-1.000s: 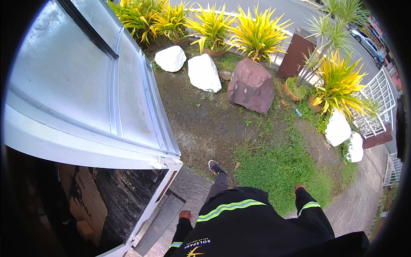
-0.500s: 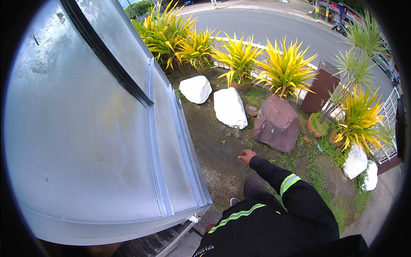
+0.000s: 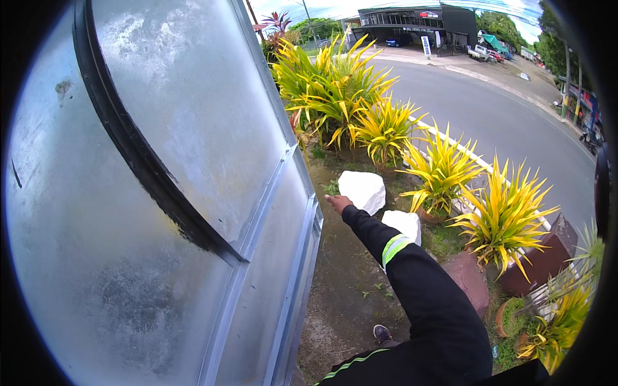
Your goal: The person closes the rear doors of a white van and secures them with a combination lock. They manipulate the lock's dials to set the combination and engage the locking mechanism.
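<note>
My right arm, in a black sleeve with a reflective band [image 3: 394, 249], reaches forward from the lower right. At its end my right hand [image 3: 337, 203] is held in the air with loosely bent fingers, and nothing shows in it. In the picture the hand overlaps the left edge of a white rock [image 3: 362, 192]; it does not appear to touch anything. Close on its left stands a large, dull silver sheet-metal structure [image 3: 187, 135] with folded seams and a black curved strip [image 3: 138, 145] across it. My left hand is out of view.
A second white rock [image 3: 403, 226] and a reddish-brown rock [image 3: 467, 280] lie on the soil at the right. Yellow-green leafy plants [image 3: 444, 170] line a low white railing beside the road [image 3: 489, 109]. My shoe [image 3: 382, 333] is on the ground below.
My view has swung up and left, showing more road and a building beyond. My right arm has stretched farther forward, and its hand is now beside the farther white rock in the picture.
</note>
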Tool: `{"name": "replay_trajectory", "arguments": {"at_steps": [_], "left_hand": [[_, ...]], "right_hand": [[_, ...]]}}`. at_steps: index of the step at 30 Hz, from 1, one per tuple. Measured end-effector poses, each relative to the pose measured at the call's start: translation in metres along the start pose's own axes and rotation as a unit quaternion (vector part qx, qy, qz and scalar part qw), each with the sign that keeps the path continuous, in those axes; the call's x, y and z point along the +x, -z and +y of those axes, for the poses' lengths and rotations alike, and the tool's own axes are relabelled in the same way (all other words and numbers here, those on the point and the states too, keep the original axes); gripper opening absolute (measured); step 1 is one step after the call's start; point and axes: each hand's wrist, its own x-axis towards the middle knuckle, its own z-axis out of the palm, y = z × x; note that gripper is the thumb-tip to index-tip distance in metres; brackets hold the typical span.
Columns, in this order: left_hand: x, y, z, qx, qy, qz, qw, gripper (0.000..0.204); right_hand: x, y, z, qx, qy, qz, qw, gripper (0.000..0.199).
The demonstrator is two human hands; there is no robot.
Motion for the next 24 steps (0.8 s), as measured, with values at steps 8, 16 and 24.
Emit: {"name": "replay_trajectory", "arguments": {"at_steps": [8, 16, 24], "left_hand": [[-0.006, 0.002, 0.077, -0.056, 0.067, 0.058, 0.994, 0.04], [-0.035, -0.005, 0.089, -0.079, 0.123, 0.086, 0.985, 0.04], [-0.058, -0.014, 0.092, -0.078, 0.143, 0.098, 0.982, 0.04]], "right_hand": [[0.158, 0.004, -0.042, 0.325, 0.097, -0.015, 0.941, 0.08], [0.207, -0.028, -0.108, 0.427, 0.053, -0.165, 0.888, 0.083], [0.221, -0.059, -0.095, 0.428, 0.105, -0.145, 0.886, 0.094]]}}
